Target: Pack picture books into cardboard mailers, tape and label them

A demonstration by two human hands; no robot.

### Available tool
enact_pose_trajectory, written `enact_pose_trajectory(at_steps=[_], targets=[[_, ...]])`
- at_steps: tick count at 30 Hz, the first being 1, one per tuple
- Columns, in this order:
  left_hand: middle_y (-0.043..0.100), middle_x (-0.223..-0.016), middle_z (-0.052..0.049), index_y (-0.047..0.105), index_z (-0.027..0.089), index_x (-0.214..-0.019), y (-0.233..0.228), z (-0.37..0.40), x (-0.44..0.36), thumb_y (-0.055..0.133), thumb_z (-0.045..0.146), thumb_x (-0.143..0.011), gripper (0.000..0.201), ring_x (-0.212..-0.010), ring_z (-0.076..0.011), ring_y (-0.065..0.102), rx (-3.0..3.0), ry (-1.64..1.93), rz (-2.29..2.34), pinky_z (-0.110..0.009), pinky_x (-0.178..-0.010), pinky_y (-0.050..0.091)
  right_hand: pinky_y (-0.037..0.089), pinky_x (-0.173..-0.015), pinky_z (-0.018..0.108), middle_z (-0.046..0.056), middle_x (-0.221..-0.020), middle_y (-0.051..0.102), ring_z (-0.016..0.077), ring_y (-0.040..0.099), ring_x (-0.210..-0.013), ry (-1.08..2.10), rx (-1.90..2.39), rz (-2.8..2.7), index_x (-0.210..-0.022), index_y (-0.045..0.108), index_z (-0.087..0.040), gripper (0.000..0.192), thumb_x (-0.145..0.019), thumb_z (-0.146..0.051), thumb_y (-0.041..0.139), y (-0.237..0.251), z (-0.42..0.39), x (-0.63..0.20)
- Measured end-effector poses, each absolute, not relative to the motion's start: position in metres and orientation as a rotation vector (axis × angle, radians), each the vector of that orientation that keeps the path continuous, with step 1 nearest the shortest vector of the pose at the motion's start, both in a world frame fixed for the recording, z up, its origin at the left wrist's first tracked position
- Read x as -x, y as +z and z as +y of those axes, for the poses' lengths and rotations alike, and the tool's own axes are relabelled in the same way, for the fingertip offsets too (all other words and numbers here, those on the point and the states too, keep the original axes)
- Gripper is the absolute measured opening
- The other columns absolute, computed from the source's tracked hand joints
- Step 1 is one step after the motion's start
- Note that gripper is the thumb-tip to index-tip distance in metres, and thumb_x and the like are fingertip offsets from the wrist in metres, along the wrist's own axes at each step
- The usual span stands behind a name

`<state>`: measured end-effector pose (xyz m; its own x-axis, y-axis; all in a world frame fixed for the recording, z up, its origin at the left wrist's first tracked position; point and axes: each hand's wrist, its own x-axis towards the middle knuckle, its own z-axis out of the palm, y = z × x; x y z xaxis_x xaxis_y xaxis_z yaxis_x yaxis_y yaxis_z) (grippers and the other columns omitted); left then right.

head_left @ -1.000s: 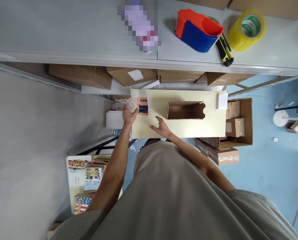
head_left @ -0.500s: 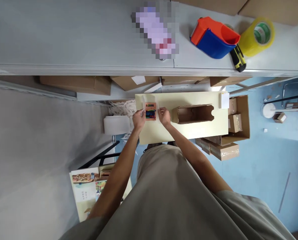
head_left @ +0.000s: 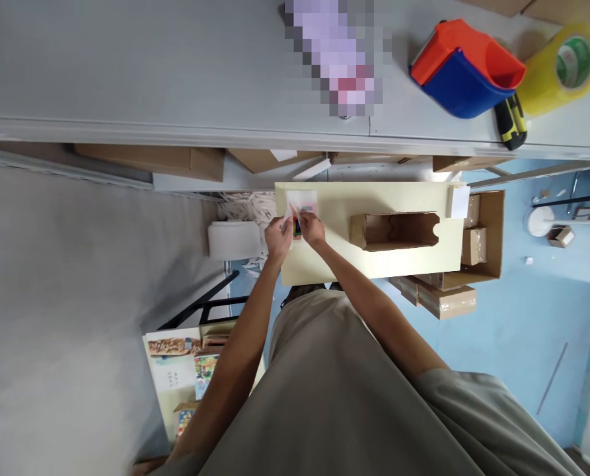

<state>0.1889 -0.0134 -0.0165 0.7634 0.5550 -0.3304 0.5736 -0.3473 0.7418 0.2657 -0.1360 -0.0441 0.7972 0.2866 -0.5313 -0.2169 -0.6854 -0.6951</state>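
Observation:
Over the left part of a pale yellow table (head_left: 331,261), my left hand (head_left: 278,238) pinches the left edge of a thin white sheet (head_left: 302,197). My right hand (head_left: 312,229) is closed on the sheet's other side, close to the left. A small colourful printed card (head_left: 297,229) shows between the hands, partly covered by the sheet and the fingers. To the right of my right hand stands an open cardboard box (head_left: 357,233), apart from it.
A grey shelf (head_left: 176,79) above holds a tape dispenser (head_left: 466,73), a tape roll (head_left: 547,76) and a cutter (head_left: 511,122). A white box (head_left: 458,201) sits at the table's right end. Larger cartons (head_left: 495,238) stand beyond, and a side table (head_left: 166,403) is at lower left.
My hands have come closer together, the right moving left. The white sheet is now drawn up over the card, hiding much of it. The view has shifted slightly.

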Motion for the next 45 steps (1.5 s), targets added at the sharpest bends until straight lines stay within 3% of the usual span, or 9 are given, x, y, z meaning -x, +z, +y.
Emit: enact_pose_trajectory(at_steps=[3,8,13,18,26,31,36,41,45], targets=[[0.085,-0.123,-0.014,0.085,0.017,-0.118,-0.018,-0.020,-0.193,0.062,0.033,-0.107,0.030,-0.114,-0.0295,0.080,-1.975,-0.027,0.758,-0.039,-0.108,0.062,0.050,-0.133,0.042,0.001,-0.150,0.078,0.0255,0.069,-0.144,0.840,2.120,-0.081,-0.115,0.086,-0.027,0.031,-0.103,-0.016,0.060,-0.046,-0.140,-0.271],[0.085,-0.124,-0.014,0.086,0.016,-0.122,-0.025,-0.039,-0.206,0.064,0.029,-0.106,0.030,-0.107,-0.0270,0.081,-1.933,-0.041,0.732,-0.038,-0.102,0.066,0.047,-0.135,0.040,0.006,-0.136,0.084,0.0248,0.067,-0.145,0.917,1.906,-0.192,-0.110,0.087,-0.023,0.034,-0.092,-0.010,0.061,-0.043,-0.146,-0.277],[0.086,-0.128,-0.016,0.086,0.016,-0.123,-0.038,-0.051,-0.213,0.068,0.030,-0.105,0.029,-0.110,-0.0289,0.082,-1.878,-0.081,0.775,-0.042,-0.109,0.064,0.059,-0.120,0.041,0.009,-0.129,0.085,0.0253,0.075,-0.130,0.844,1.766,-0.060,-0.126,0.079,-0.018,0.037,-0.096,-0.019,0.058,-0.043,-0.159,-0.267],[0.086,-0.128,-0.017,0.087,0.018,-0.119,-0.050,-0.069,-0.215,0.071,0.027,-0.104,0.024,-0.121,-0.0336,0.081,-1.751,-0.126,0.792,-0.049,-0.118,0.061,0.061,-0.113,0.032,0.015,-0.148,0.076,0.0213,0.076,-0.131,0.730,1.985,0.214,-0.138,0.069,-0.018,0.037,-0.104,-0.021,0.055,-0.040,-0.187,-0.265],[0.082,-0.138,-0.020,0.077,0.013,-0.139,-0.065,-0.082,-0.213,0.058,0.015,-0.102,0.042,-0.134,-0.0315,0.078,-1.652,-0.157,0.822,-0.048,-0.124,0.057,0.062,-0.102,0.031,0.011,-0.121,0.083,0.0217,0.079,-0.110,0.843,2.167,0.312,-0.118,0.072,-0.020,0.017,-0.104,-0.028,0.068,-0.039,-0.182,-0.274],[0.081,-0.141,-0.017,0.075,0.018,-0.139,-0.057,-0.075,-0.202,0.066,0.020,-0.099,0.041,-0.137,-0.0309,0.077,-1.628,-0.167,0.833,-0.051,-0.123,0.059,0.060,-0.092,0.033,0.010,-0.099,0.083,0.0231,0.075,-0.093,0.961,2.246,0.313,-0.091,0.072,-0.022,0.008,-0.099,-0.024,0.070,-0.031,-0.175,-0.276],[0.077,-0.147,-0.020,0.076,0.019,-0.138,-0.031,-0.061,-0.184,0.075,0.033,-0.098,0.042,-0.134,-0.0340,0.077,-1.665,-0.139,0.870,-0.052,-0.115,0.064,0.058,-0.095,0.031,0.012,-0.111,0.084,0.0213,0.076,-0.099,0.941,2.256,0.184,-0.110,0.075,-0.019,0.022,-0.108,-0.024,0.055,-0.009,-0.174,-0.273],[0.073,-0.153,-0.018,0.069,0.020,-0.151,0.037,-0.054,-0.178,0.061,0.032,-0.106,0.047,-0.132,-0.0294,0.076,-2.000,0.162,0.742,-0.046,-0.111,0.065,0.057,-0.098,0.031,0.011,-0.120,0.085,0.0233,0.080,-0.107,0.877,2.215,-0.082,-0.129,0.075,-0.020,0.028,-0.113,-0.032,0.055,0.046,-0.189,-0.265],[0.065,-0.167,-0.012,0.075,0.027,-0.146,0.122,-0.072,-0.189,0.059,0.029,-0.111,0.039,-0.161,-0.0310,0.056,-2.357,0.394,0.259,-0.055,-0.135,0.047,0.058,-0.094,0.034,0.010,-0.123,0.087,0.0279,0.083,-0.108,0.749,2.279,-0.519,-0.129,0.078,-0.023,0.026,-0.115,-0.032,0.057,0.113,-0.237,-0.271]])
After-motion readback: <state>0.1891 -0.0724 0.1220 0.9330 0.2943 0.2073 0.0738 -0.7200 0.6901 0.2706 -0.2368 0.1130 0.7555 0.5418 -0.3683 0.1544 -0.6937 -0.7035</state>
